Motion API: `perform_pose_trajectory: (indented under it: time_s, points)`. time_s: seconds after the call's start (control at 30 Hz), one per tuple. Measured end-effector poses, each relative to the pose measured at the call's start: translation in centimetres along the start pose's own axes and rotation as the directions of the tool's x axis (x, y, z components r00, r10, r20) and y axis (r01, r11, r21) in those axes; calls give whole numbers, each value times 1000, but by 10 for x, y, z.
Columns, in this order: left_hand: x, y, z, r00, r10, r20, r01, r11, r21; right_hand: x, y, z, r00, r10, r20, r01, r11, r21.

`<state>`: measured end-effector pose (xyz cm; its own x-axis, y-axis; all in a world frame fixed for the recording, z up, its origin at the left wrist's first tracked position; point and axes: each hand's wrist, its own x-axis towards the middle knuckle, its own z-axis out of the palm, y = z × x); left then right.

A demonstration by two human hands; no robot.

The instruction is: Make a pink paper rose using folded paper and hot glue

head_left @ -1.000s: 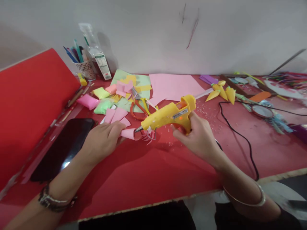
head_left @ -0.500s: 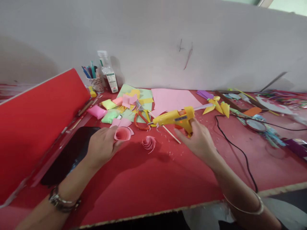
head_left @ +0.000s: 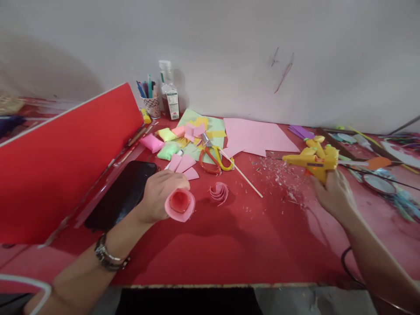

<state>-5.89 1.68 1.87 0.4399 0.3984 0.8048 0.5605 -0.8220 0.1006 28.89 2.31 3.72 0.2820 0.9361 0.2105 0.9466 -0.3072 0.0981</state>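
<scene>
My left hand (head_left: 162, 194) is closed around a pink paper cone (head_left: 180, 205), its wide mouth turned toward me. At the right, my right hand (head_left: 337, 194) grips a yellow glue gun (head_left: 311, 161) by the handle, with its nozzle pointing left. A curled pink fringed-paper piece (head_left: 219, 193) lies on the red table between the hands. Just beyond my left hand are several cut pink paper pieces (head_left: 183, 164). Scissors (head_left: 210, 159) with red and yellow handles lie behind the curl, and a thin wooden stick (head_left: 243, 175) rests against them.
A dark phone-like slab (head_left: 121, 192) and a leaning red board (head_left: 72, 162) occupy the left. Behind stand a pen cup (head_left: 151, 107) and a bottle (head_left: 171, 103). Pink sheets (head_left: 256, 135) lie near the wall. Scraps litter the table; craft items and a mirror-like disc (head_left: 379, 183) lie right.
My right hand has carried the glue gun away to the right. My left hand has tipped the pink paper cone so its mouth faces me more. The camera view has shifted left.
</scene>
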Motion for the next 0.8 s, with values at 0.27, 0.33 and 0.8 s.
perform_pose_trajectory:
  time_s: [0.27,0.33,0.8]
  points:
    - [-13,-3,10,996,-87,31,89,995,-45,0,10,11,994,-29,104,38,995,-90]
    - [-11,-2,9,995,-84,56,86,996,-38,0,13,7,990,-58,129,72,991,-110]
    - [-4,-7,14,980,50,193,-79,986,145,-51,-51,-46,771,-608,192,557,789,261]
